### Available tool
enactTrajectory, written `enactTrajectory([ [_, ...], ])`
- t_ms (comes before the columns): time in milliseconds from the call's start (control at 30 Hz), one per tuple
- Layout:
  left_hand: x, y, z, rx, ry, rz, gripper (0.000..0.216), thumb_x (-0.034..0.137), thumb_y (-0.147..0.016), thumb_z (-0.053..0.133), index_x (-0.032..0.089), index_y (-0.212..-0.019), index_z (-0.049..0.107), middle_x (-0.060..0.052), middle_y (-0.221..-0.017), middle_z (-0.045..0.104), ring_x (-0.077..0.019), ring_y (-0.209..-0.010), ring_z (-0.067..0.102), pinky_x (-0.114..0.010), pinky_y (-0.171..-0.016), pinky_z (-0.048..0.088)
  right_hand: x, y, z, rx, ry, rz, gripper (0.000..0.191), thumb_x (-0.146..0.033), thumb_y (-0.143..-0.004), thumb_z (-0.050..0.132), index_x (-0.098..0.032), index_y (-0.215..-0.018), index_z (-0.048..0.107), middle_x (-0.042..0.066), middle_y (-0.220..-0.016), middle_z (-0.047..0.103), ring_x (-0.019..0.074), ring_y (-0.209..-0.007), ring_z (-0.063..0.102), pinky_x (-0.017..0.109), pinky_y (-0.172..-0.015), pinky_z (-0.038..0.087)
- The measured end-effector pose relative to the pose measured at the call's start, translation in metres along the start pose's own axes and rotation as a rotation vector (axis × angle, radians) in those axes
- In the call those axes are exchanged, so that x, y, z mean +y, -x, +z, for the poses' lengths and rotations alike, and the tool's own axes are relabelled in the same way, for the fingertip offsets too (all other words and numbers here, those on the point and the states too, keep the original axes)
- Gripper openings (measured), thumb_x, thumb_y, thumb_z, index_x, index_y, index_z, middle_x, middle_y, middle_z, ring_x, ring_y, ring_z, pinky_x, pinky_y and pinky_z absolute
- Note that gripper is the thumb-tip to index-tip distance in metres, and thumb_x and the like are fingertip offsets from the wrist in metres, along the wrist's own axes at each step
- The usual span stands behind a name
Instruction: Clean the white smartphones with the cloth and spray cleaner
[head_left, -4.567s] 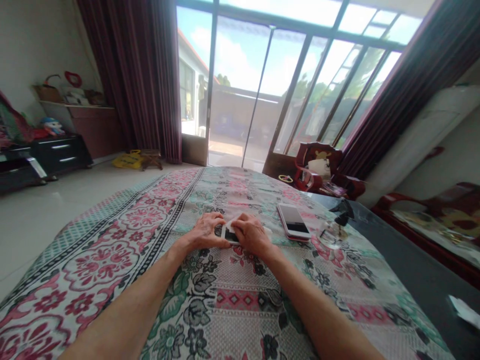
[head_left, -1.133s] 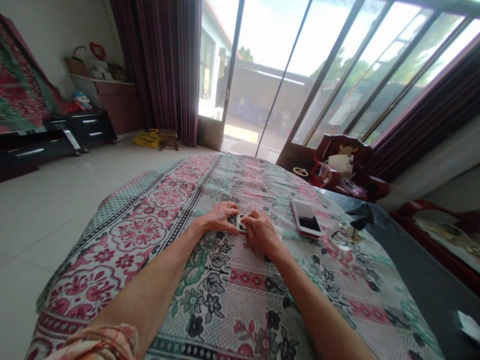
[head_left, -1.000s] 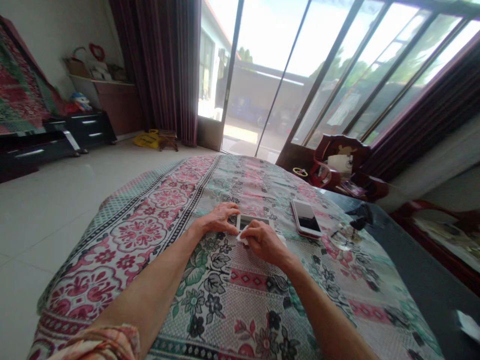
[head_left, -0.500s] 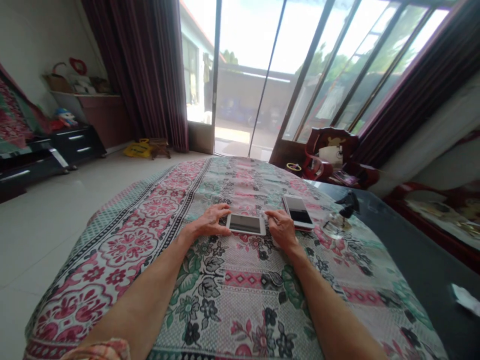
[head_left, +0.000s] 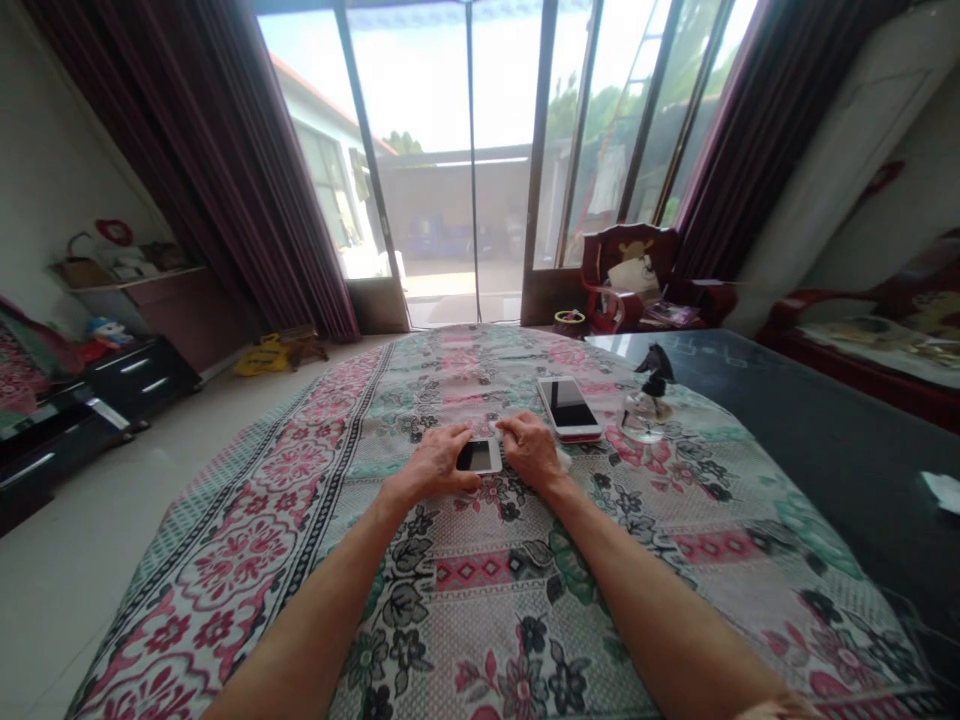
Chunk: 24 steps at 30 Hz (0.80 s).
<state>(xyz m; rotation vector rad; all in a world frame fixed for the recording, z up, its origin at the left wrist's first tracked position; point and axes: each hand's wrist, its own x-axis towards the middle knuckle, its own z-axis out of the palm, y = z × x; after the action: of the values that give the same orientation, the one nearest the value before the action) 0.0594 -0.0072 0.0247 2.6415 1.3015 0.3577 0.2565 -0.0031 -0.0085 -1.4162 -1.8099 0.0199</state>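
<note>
A white smartphone point(head_left: 480, 457) with a dark screen lies on the patterned tablecloth point(head_left: 480, 520). My left hand point(head_left: 439, 458) is closed round its left part, fingers on the far edge and thumb on the near edge, hiding that end. Just beyond its right end my right hand point(head_left: 531, 448) is closed on a crumpled white cloth point(head_left: 564, 459), mostly hidden in the fingers; cloth or tissue, I cannot tell for sure. Right of that hand lies a larger white device point(head_left: 570, 408) with a dark screen and a reddish underside. A clear spray bottle point(head_left: 645, 415) with a black trigger head stands farther right.
A dark glossy table point(head_left: 810, 430) adjoins on the right, with a white item point(head_left: 941, 492) on it. Beyond stand a carved wooden chair point(head_left: 630, 275) and glass doors point(head_left: 450, 200). A yellow bag point(head_left: 262, 355) and black drawers point(head_left: 146, 385) are at left.
The view has turned and levelled. My left hand has slid farther over the phone and covers more of its screen. My right hand is still by the phone's right end.
</note>
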Motion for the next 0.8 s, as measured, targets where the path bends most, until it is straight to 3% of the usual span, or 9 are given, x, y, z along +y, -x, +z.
enactTrajectory([
  [167, 0.0, -0.012, -0.005, -0.035, 0.145, 0.088, 0.062, 0.033, -0.065, 0.074, 0.016, -0.123, 0.061, -0.012, -0.126, 0.06, -0.0301, -0.117, 0.054, -0.04, -0.101, 0.04, -0.001, -0.001, -0.001, 0.003, -0.021, 0.025, 0.025, -0.011, -0.082, 0.052, -0.021, -0.089, 0.074, 0.004, -0.081, 0.063, 0.0164, -0.081, 0.058, 0.024, -0.078, 0.043],
  [333, -0.014, 0.005, -0.024, -0.082, 0.498, -0.13, 0.069, 0.029, -0.067, 0.071, 0.023, -0.133, 0.053, -0.003, -0.121, 0.066, -0.023, -0.103, 0.062, -0.033, -0.092, 0.047, -0.003, -0.002, -0.001, 0.043, -0.134, 0.058, 0.025, -0.011, -0.082, 0.052, -0.021, -0.088, 0.074, 0.003, -0.081, 0.064, 0.0157, -0.081, 0.059, 0.024, -0.079, 0.044],
  [500, -0.025, 0.016, -0.038, -0.035, 0.686, -0.164, 0.067, 0.03, -0.064, 0.074, 0.026, -0.129, 0.058, 0.0, -0.13, 0.061, -0.0234, -0.122, 0.053, -0.034, -0.107, 0.037, -0.007, -0.002, -0.001, 0.082, -0.217, 0.041, 0.025, -0.01, -0.082, 0.052, -0.022, -0.089, 0.073, 0.003, -0.082, 0.065, 0.0155, -0.082, 0.06, 0.024, -0.08, 0.045],
  [800, -0.036, 0.016, -0.034, -0.004, 0.84, -0.081, 0.068, 0.028, -0.065, 0.075, 0.021, -0.13, 0.057, -0.005, -0.131, 0.061, -0.0251, -0.122, 0.053, -0.039, -0.109, 0.036, -0.015, 0.0, 0.002, 0.124, -0.295, -0.045, 0.023, -0.014, -0.086, 0.05, -0.023, -0.092, 0.071, 0.004, -0.085, 0.064, 0.0165, -0.085, 0.06, 0.026, -0.081, 0.047],
])
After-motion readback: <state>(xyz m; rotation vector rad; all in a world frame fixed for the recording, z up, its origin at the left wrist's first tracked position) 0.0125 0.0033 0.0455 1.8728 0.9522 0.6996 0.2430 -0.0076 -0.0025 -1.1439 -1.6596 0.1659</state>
